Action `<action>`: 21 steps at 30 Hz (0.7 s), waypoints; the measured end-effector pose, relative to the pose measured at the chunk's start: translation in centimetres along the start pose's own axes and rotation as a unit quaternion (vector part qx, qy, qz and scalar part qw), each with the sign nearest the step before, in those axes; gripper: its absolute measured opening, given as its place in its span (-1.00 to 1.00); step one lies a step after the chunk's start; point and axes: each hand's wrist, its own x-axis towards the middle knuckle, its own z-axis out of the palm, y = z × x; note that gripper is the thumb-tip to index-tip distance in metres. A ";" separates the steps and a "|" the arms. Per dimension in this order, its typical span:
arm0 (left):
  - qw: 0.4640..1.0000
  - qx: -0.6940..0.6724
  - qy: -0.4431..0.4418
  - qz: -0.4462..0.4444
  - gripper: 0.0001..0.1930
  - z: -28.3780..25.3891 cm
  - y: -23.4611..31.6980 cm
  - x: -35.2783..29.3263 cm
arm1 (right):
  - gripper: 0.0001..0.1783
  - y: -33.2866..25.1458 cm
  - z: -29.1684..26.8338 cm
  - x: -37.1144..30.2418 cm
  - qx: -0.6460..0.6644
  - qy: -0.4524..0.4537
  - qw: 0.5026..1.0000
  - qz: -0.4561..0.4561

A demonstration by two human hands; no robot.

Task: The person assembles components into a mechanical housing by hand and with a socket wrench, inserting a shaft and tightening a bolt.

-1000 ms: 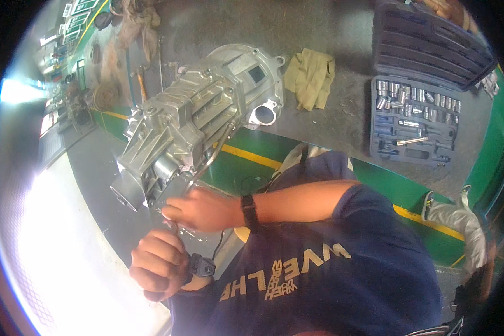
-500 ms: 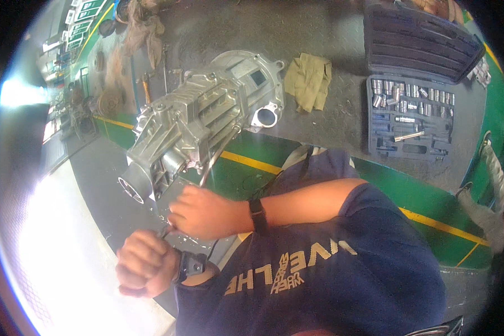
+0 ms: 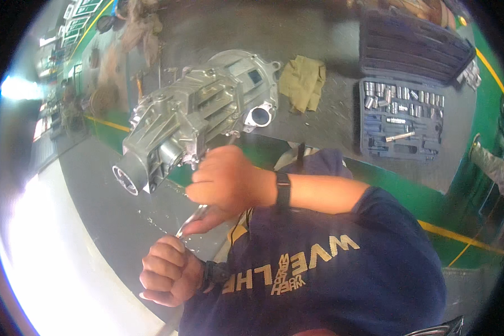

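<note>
While your left hand [image 3: 171, 273] was closed around a metal bar [image 3: 194, 218] on the gearbox's [image 3: 199, 106] near side, your right hand [image 3: 224, 182] curled against that bar, can't tell how firmly; rag [image 3: 302, 84] and socket case [image 3: 375, 147] lay right of the gearbox.

- Right hand [image 3: 227, 179]: moved up the view, nearer the metal casing [image 3: 204, 106]; thumb now stretched downward; further from the left hand [image 3: 171, 271] than earlier.
- Metal bar [image 3: 195, 215]: shiny length newly visible between the hands.
- Bystander's trouser legs [image 3: 490, 162]: formerly two showing, now one.
</note>
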 end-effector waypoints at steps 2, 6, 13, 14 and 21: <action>0.999 0.023 0.019 0.015 -0.42 0.2 -0.1 -0.6 | -0.32 0.6 1.0 1.2 0.018 0.026 0.999 -0.013; 0.999 0.009 0.037 0.024 -0.43 0.2 -0.3 -0.8 | -0.39 2.2 2.8 3.3 0.052 0.083 0.994 -0.047; 0.999 0.018 -0.029 -0.018 -0.46 0.2 -1.2 -0.1 | -0.48 4.5 4.8 3.5 0.091 0.052 0.994 -0.034; 0.999 0.020 -0.029 -0.017 -0.46 0.3 -1.1 -0.1 | -0.48 4.6 5.1 3.6 0.087 0.054 0.994 -0.035; 0.999 0.037 0.006 0.011 -0.44 1.2 -1.8 0.4 | -0.55 5.2 5.9 4.2 0.120 -0.021 0.992 -0.020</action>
